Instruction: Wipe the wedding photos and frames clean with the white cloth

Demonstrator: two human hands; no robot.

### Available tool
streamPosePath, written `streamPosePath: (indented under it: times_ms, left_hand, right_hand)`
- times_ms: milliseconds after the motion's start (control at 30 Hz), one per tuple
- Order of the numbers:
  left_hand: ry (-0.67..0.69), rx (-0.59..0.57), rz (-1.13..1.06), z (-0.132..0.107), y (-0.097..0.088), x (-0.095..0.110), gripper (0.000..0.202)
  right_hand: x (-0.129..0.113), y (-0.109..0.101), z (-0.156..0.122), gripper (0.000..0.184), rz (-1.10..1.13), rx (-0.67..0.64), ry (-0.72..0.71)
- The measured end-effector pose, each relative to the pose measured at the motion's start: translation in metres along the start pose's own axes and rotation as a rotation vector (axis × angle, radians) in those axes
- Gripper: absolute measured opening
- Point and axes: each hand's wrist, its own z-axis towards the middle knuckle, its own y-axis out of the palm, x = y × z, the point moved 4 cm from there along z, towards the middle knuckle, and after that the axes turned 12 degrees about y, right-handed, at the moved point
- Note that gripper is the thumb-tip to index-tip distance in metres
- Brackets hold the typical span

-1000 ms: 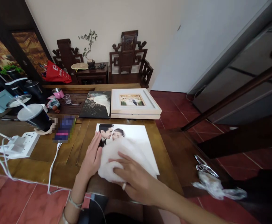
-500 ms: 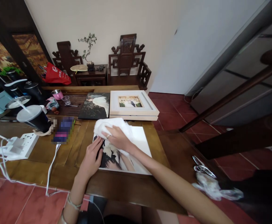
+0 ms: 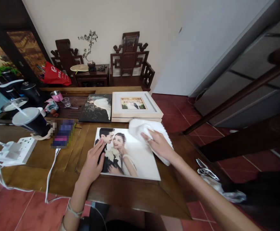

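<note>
A large frameless wedding photo print [image 3: 135, 157] lies flat near the front edge of the wooden table [image 3: 135, 195]. My left hand [image 3: 93, 163] rests flat on the print's left edge, fingers stretched out. My right hand [image 3: 157, 144] presses a white cloth [image 3: 142, 128] against the print's upper right corner, fingers laid over the cloth. The cloth hangs partly past the print's right side.
Behind the print lie a dark canvas photo [image 3: 97, 108] and a white framed photo [image 3: 135, 105]. A lidded cup [image 3: 30, 120], power strip [image 3: 16, 149] with white cables and a phone [image 3: 63, 133] sit left. Scissors [image 3: 206, 171] and crumpled plastic [image 3: 226, 191] lie right on a dark surface.
My right hand has swept the white cloth from the print's near middle up to its top left, then across to the upper right corner. The left hand has stayed on the left edge.
</note>
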Motion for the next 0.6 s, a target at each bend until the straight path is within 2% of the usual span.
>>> streamPosePath:
  times_ms: [100, 233, 333, 433, 600]
  left_hand:
    - [0.001, 0.006, 0.000, 0.000, 0.000, -0.001, 0.046]
    - [0.003, 0.009, -0.001, -0.001, 0.001, -0.001, 0.046]
    - [-0.003, 0.010, 0.000, 0.000, 0.001, -0.002, 0.046]
    - [-0.004, 0.011, -0.011, 0.000, 0.000, -0.001, 0.045]
    - [-0.008, 0.010, -0.024, 0.000, -0.002, 0.001, 0.045]
  right_hand:
    - [0.000, -0.006, -0.027, 0.026, -0.017, -0.028, -0.007]
    - [-0.035, -0.005, -0.073, 0.021, -0.022, -0.148, -0.195]
    - [-0.053, -0.003, -0.085, 0.024, -0.017, -0.202, -0.281]
    - [-0.045, 0.001, -0.063, 0.020, -0.063, -0.164, -0.228]
    - [-0.021, 0.008, 0.000, 0.022, -0.069, -0.127, -0.171]
